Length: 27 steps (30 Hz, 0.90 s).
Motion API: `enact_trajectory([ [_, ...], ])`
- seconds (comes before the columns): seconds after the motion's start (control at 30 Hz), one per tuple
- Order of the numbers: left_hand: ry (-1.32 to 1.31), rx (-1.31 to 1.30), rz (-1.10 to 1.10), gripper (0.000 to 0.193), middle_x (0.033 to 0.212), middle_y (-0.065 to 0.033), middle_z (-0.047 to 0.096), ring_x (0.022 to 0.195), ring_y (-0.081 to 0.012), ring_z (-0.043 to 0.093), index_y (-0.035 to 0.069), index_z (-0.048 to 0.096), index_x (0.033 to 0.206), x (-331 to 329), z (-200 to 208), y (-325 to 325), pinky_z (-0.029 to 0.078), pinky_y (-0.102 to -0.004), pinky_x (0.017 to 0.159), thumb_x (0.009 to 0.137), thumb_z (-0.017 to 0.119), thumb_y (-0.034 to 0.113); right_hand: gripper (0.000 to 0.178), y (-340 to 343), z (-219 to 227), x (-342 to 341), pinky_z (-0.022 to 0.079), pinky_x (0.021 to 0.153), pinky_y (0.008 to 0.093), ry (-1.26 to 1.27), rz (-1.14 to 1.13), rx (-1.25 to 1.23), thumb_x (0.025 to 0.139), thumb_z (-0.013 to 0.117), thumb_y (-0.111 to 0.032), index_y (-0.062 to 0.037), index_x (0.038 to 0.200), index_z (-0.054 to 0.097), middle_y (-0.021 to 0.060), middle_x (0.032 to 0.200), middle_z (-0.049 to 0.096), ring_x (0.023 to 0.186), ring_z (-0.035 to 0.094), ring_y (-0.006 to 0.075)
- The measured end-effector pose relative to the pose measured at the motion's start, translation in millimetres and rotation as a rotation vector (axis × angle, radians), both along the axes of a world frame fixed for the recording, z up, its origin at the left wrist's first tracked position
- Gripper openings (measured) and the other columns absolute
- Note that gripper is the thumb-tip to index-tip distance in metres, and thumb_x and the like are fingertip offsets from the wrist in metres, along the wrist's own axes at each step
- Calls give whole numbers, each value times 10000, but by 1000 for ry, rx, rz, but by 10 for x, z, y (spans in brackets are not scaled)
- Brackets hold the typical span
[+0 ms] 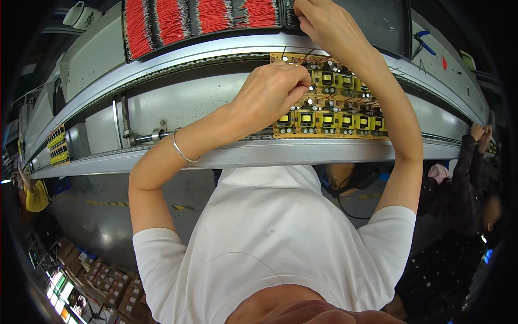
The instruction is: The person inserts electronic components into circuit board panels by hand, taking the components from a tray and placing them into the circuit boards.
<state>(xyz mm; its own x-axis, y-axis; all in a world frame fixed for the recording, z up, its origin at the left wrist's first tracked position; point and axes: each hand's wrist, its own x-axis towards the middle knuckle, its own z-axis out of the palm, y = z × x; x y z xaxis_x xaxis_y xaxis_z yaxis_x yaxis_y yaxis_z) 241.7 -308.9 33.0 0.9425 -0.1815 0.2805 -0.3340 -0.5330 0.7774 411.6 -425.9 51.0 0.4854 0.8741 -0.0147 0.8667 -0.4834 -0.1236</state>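
Observation:
A panel of yellow-brown circuit boards lies across the conveyor rails in front of me, with rows of yellow transformers, capacitors and a few thin dark red wires. My left hand is over the panel's left part, its fingers pinched together; whatever they hold is too small to name. Beyond the far rail stands a black tray with several bundles of red wires in its compartments. My right hand reaches to a dark compartment right of those bundles. Its fingers are curled, partly cut off by the upper edge, and their contents are hidden.
Metal conveyor rails run left to right, with a shaft and a spring between them. Another circuit board panel sits far left. Blue-handled pliers lie at the far right. Other people work at both ends; cardboard boxes are stacked lower left.

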Motion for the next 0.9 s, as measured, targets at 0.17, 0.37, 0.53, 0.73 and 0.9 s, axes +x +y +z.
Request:
enact_trajectory([
  [0.17, -99, 58, -51, 103, 804, -88, 662, 734, -256, 604, 18, 644, 899, -7, -99, -23, 521, -368, 687, 809, 681, 54, 61, -157, 11, 12, 513, 707, 447, 12, -38, 111, 873, 531, -30, 25, 885, 556, 193, 867, 568, 751, 579, 364],
  [0.37, -242, 170, -91, 203, 865, -63, 635, 757, -205, 567, 39, 655, 1023, -64, -56, -40, 489, -327, 672, 837, 722, 85, 105, -473, 291, -383, 498, 700, 278, 121, -117, 557, 878, 637, -25, -10, 981, 654, 64, 908, 679, 757, 620, 177],
  [0.53, -363, 252, 61, 237, 899, -54, 617, 775, -186, 563, 51, 655, 1066, 101, 76, 121, 480, -322, 662, 851, 734, 112, 124, -770, 521, -863, 471, 649, 222, 372, -293, 622, 847, 708, -28, -14, 968, 682, 36, 890, 714, 713, 613, 114],
  [0.73, -416, 586, 419, 88, 844, -128, 536, 751, -277, 527, 24, 551, 866, 709, -48, 388, 483, -369, 630, 841, 629, 53, 89, -973, 394, -1031, 447, 670, 222, 405, -251, 501, 825, 724, -11, 16, 893, 674, 50, 858, 671, 729, 564, 119],
  [0.9, -430, 845, 336, 98, 698, -107, 612, 546, -252, 542, 46, 655, 834, 988, -263, 514, 447, -343, 479, 758, 685, -7, 79, -984, 204, -1038, 419, 653, 252, 301, -214, 533, 815, 730, -11, 21, 817, 657, 44, 837, 615, 723, 511, 145],
])
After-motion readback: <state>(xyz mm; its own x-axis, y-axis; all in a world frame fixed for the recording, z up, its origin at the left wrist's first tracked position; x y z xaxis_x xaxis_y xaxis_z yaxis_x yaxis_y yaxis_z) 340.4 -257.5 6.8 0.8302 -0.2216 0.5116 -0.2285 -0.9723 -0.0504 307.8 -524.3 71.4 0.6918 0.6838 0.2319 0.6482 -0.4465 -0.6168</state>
